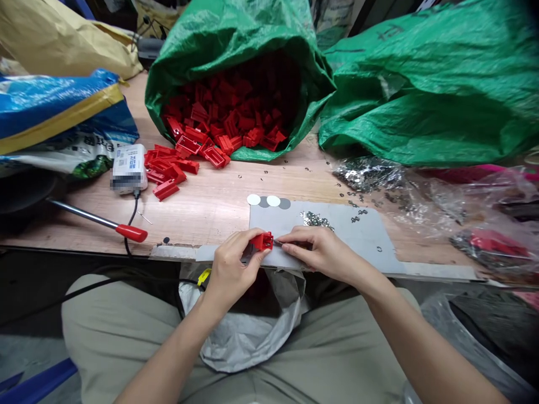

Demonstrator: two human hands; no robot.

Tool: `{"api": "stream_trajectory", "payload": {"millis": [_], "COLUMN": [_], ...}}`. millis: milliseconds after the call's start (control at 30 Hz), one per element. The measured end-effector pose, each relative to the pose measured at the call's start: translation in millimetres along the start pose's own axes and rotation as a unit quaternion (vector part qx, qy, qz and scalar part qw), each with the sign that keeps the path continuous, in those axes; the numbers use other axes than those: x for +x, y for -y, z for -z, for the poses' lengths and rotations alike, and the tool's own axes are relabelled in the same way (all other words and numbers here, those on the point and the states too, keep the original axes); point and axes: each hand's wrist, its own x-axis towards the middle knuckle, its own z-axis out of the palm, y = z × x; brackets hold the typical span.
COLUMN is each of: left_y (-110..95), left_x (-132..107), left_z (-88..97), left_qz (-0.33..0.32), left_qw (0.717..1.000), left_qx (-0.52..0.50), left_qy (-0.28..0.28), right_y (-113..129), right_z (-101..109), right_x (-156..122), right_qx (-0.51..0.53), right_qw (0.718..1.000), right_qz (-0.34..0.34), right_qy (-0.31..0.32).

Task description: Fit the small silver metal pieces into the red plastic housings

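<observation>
My left hand pinches a small red plastic part at the near edge of a grey mat. My right hand is closed in a pinch right beside it, its fingertips touching the part's right side with a thin metal piece I cannot make out clearly. A small heap of tiny metal clips lies on the mat just behind my right hand. More red parts spill from an open green sack at the back of the wooden table.
A second green sack lies at the right, with clear plastic bags of metal bits before it. A red-handled tool, a white charger with cable and a blue bag sit at left. A grey bag rests in my lap.
</observation>
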Motion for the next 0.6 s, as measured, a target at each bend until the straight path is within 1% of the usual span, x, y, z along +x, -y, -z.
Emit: {"api": "stream_trajectory", "payload": {"millis": [167, 333, 500, 600], "left_y": [-1.0, -1.8, -1.7, -1.6], "left_x": [0.9, 2.5, 2.1, 2.0], "left_z": [1.0, 0.9, 1.4, 2.2], "left_qz": [-0.002, 0.001, 0.008, 0.008], "left_qw": [1.000, 1.000, 1.000, 1.000], "left_qx": [0.003, 0.006, 0.003, 0.005], "left_qy": [0.005, 0.007, 0.007, 0.010], "right_y": [3.8, 8.2, 8.0, 7.4], "right_z": [-4.8, -8.8, -7.4, -6.6], "right_x": [-1.9, -7.0, -7.9, -7.2], "right_qx": [-0.051, -0.094, -0.089, -0.090], "right_qw": [0.998, 0.994, 0.995, 0.995], "right_qz": [0.023, 0.024, 0.017, 0.027], "right_qy": [-0.020, -0.041, -0.049, -0.045]}}
